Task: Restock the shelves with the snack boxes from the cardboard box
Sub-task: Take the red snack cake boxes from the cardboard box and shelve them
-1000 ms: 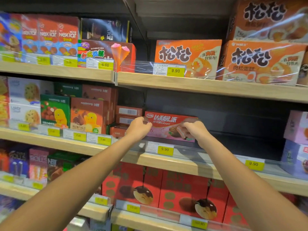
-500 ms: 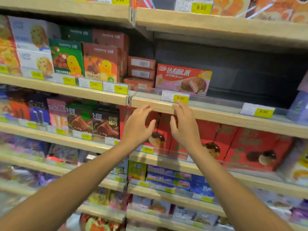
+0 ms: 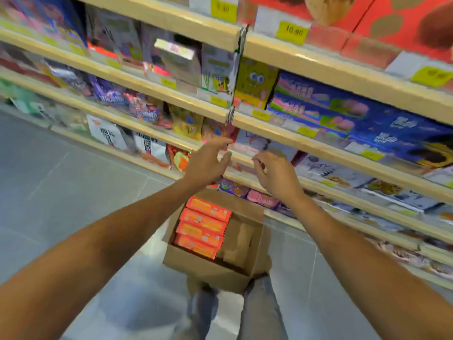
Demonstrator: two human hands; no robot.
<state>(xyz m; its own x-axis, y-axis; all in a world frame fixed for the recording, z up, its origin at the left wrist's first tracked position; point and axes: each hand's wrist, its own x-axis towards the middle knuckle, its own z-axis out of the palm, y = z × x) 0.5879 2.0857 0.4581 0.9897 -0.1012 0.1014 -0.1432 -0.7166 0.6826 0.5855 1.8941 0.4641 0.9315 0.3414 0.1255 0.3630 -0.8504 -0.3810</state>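
Snack boxes point(image 3: 203, 225), four flat orange-red cartons, lie stacked in the 9 o'clock half of an open brown cardboard box point(image 3: 203, 268). The 3 o'clock half of the box shows only bare brown lining. The box sits on the grey tiled floor point(image 3: 73, 192) at 6 o'clock from your hands, just ahead of your blue-jeaned legs point(image 3: 259, 312) and close to the bottom of the pale wooden store shelves point(image 3: 326, 150).

Left hand point(image 3: 208, 165): fingers straight and slightly spread, pointing toward 1 o'clock, holding nothing. The fingertips lie over a shelf edge in the picture; you cannot tell whether they touch it.

Right hand point(image 3: 277, 177): at 3 o'clock from the left, a small gap between the two. Its fingers are loosely curled, tips toward 10 o'clock, with nothing visible in them.

Both hands hang above the box, well apart from the cartons.

Behind the hands, at 12 to 3 o'clock, the shelves carry blurred packets, a yellow cartoon-face box point(image 3: 255, 82) and long blue boxes point(image 3: 318, 104).
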